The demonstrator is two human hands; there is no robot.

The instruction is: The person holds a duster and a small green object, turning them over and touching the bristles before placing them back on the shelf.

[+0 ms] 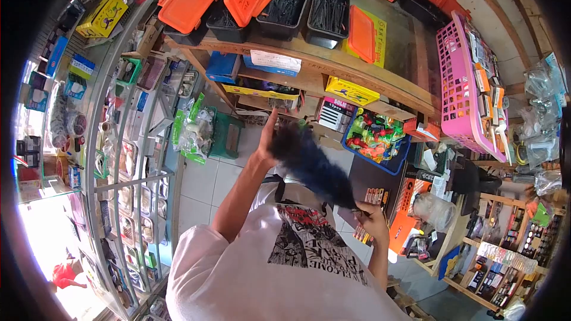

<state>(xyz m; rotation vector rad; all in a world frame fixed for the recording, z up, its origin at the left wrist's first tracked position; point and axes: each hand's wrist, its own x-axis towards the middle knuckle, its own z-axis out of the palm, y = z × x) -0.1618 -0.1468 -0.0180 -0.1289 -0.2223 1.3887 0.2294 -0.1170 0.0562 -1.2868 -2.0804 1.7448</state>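
Note:
A dark, fluffy feather duster (318, 169) stretches diagonally across the front of my white shirt. My right hand (373, 223) is closed around its narrow lower end, at the handle side. At the other end, the feathers spread out and overlap the edge of my left hand (267, 138). That hand is raised with its fingers stretched out, pointing up toward an open yellow-edged box (262, 91) on the shelf. The duster's feathers partly hide the palm.
A wooden shelf unit (380, 74) stands ahead, topped with black bins of screws (329, 12) and orange lids (191, 1). A pink basket (455, 83) sits at its right, above a blue tray (380, 169) of colourful packets. Glass display shelves (128, 172) run along the left.

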